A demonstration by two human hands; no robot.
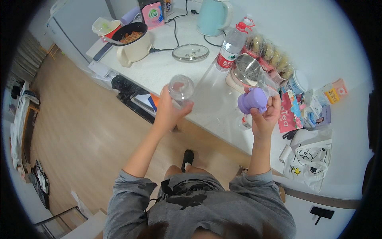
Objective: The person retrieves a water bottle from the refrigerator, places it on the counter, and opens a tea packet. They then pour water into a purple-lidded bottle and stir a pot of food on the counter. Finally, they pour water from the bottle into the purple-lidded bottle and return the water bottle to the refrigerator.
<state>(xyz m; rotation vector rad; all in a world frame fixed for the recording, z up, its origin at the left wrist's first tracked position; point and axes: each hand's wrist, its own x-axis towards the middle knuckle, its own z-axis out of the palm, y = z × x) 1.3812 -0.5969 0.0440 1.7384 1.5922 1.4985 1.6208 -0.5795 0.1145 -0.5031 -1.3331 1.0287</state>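
Note:
My left hand (171, 109) is closed around a clear plastic bottle or cup (181, 89), held up near the front edge of the white countertop (206, 115). To the right, my right hand (265, 115) grips a purple lid (253, 100) between thumb and fingers. The two pieces are apart. Behind my right hand, a small clear container with a label (246, 121) is partly hidden. A metal steamer pot (247, 68) stands just beyond the lid.
Further back are a cream pot (135, 49) holding food, a glass lid (191, 53), a large water bottle (231, 49) and a light-blue kettle (212, 18). Packages and a white cloth bag (310, 158) line the right side.

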